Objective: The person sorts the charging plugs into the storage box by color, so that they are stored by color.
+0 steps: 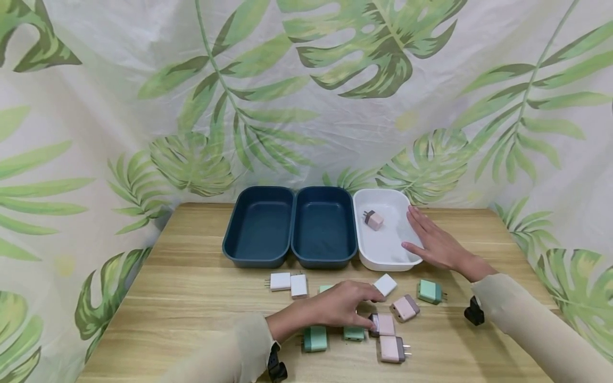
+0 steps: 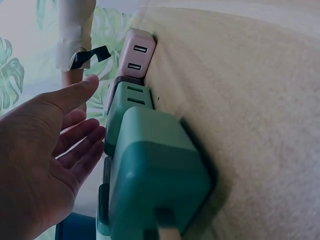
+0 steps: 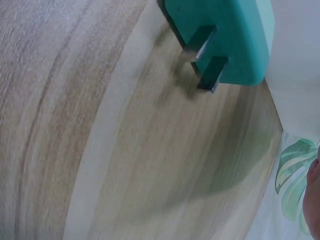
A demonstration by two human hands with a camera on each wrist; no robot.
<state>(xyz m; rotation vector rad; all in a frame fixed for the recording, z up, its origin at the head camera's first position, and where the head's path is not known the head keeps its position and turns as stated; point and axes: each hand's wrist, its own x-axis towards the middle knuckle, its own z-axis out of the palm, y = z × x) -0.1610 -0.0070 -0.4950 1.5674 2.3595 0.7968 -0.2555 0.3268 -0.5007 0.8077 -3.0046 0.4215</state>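
In the head view my left hand hovers over several plug chargers, thumb beside a pink charger. Its thumb and fingers stand apart with nothing between them in the left wrist view, near a green charger and another pink charger. My right hand lies against the right side of a white tray, its fingers fairly straight over the rim. Inside that tray sits one pink charger with a brown pronged end. A green charger shows close up in the right wrist view.
Two dark blue trays, the left one and the middle one, stand beside the white tray. White chargers, a green charger and pink charger lie on the wooden table. A leaf-patterned curtain hangs behind.
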